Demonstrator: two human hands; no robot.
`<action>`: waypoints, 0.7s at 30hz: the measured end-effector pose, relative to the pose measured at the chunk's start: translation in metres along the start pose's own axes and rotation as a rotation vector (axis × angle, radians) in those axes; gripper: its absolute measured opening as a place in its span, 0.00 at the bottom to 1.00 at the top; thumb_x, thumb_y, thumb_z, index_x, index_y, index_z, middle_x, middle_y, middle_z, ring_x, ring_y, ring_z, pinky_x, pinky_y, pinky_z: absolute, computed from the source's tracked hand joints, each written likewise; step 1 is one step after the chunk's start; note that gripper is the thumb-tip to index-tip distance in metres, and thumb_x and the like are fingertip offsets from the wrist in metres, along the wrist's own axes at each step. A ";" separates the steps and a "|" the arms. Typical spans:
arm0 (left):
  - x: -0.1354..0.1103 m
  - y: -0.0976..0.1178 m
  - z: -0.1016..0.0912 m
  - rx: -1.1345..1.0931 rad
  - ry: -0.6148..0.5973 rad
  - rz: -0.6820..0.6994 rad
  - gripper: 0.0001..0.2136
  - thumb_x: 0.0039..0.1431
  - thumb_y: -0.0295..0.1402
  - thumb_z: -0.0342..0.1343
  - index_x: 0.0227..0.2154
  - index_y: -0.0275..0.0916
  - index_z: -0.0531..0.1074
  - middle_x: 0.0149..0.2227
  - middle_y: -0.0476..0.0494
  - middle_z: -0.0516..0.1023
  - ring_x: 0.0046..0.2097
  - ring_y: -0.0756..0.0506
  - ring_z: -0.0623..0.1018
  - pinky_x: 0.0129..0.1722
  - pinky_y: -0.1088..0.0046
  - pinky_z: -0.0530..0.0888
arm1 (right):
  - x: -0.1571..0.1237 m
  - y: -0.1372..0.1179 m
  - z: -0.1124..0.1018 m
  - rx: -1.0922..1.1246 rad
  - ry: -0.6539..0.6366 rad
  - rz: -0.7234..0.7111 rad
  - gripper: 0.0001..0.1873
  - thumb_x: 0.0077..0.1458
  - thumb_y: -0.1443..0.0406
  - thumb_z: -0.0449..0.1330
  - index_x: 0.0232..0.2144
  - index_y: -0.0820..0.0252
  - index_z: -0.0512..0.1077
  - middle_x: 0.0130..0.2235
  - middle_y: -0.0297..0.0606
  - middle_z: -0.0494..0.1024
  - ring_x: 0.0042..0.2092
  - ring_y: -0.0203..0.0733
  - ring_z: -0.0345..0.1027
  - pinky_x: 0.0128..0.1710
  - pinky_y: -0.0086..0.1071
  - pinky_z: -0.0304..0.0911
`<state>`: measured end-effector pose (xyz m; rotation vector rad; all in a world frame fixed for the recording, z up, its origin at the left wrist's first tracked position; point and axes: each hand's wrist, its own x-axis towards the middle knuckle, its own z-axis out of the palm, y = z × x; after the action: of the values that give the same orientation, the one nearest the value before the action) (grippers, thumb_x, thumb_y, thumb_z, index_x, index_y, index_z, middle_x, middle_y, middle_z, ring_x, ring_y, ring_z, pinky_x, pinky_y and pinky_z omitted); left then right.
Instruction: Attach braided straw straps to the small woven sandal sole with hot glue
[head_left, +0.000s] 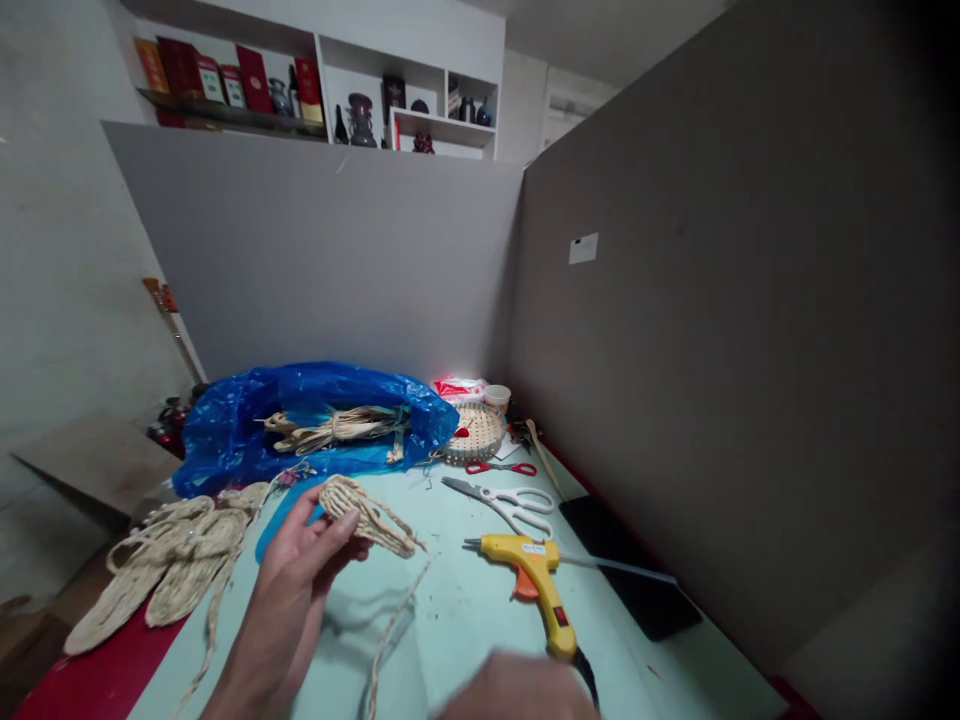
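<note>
- The braid, a flat looped coil, was above the surface, near its front; it was raised, perhaps so that its rows could be seen well.
- The left hand had its grip closed around one end of the braid, thumb on top and fingers below, which probably kept the rows together.
- From the other end a loose cord hung down and left the view.
- The right hand was low and blurred; I cannot tell its grip, or whether it held the cord.
- The glue gun lay at the right, its nozzle towards the braid, seemingly for easy reach.
- Behind it were the white scissors, also near.
- At the left lay the sandals, apart from the braid.
- Farther back, the blue bag held the straw, maybe to keep it tidy.
</note>
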<state>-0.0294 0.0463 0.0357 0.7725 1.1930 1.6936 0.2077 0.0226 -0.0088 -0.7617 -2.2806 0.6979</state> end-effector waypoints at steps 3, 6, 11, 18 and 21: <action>-0.017 -0.003 0.008 0.047 -0.058 0.010 0.24 0.44 0.40 0.74 0.44 0.41 0.74 0.30 0.49 0.81 0.31 0.49 0.76 0.33 0.78 0.74 | 0.032 0.000 -0.022 0.116 0.245 0.147 0.10 0.70 0.61 0.54 0.48 0.55 0.73 0.44 0.38 0.82 0.46 0.43 0.76 0.51 0.42 0.70; -0.026 -0.007 0.014 0.089 -0.090 0.020 0.26 0.45 0.41 0.72 0.47 0.43 0.72 0.30 0.50 0.81 0.31 0.48 0.76 0.33 0.77 0.74 | 0.063 0.000 -0.029 0.280 0.223 0.192 0.14 0.67 0.60 0.59 0.52 0.55 0.72 0.49 0.39 0.82 0.51 0.43 0.75 0.54 0.39 0.66; -0.026 -0.018 0.019 0.155 -0.086 0.010 0.28 0.43 0.44 0.73 0.47 0.45 0.71 0.28 0.50 0.81 0.29 0.47 0.77 0.31 0.75 0.74 | 0.079 0.000 -0.012 0.376 0.047 0.178 0.12 0.65 0.61 0.61 0.49 0.57 0.73 0.35 0.35 0.85 0.38 0.42 0.77 0.42 0.34 0.69; -0.029 -0.016 0.019 0.283 -0.049 -0.023 0.21 0.47 0.50 0.68 0.41 0.43 0.78 0.26 0.47 0.81 0.26 0.45 0.77 0.31 0.72 0.74 | 0.070 0.013 -0.011 0.301 0.122 0.157 0.07 0.63 0.65 0.61 0.44 0.55 0.76 0.34 0.31 0.81 0.34 0.37 0.73 0.38 0.29 0.65; -0.030 -0.018 0.016 0.323 -0.012 -0.097 0.18 0.46 0.50 0.69 0.35 0.43 0.80 0.25 0.47 0.80 0.23 0.47 0.74 0.25 0.74 0.72 | 0.070 0.012 -0.011 0.273 0.099 0.144 0.08 0.63 0.66 0.62 0.45 0.55 0.77 0.38 0.32 0.82 0.39 0.37 0.76 0.42 0.27 0.65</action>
<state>0.0022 0.0269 0.0243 0.9007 1.4934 1.4327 0.1751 0.0800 0.0184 -0.8136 -2.0025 0.9921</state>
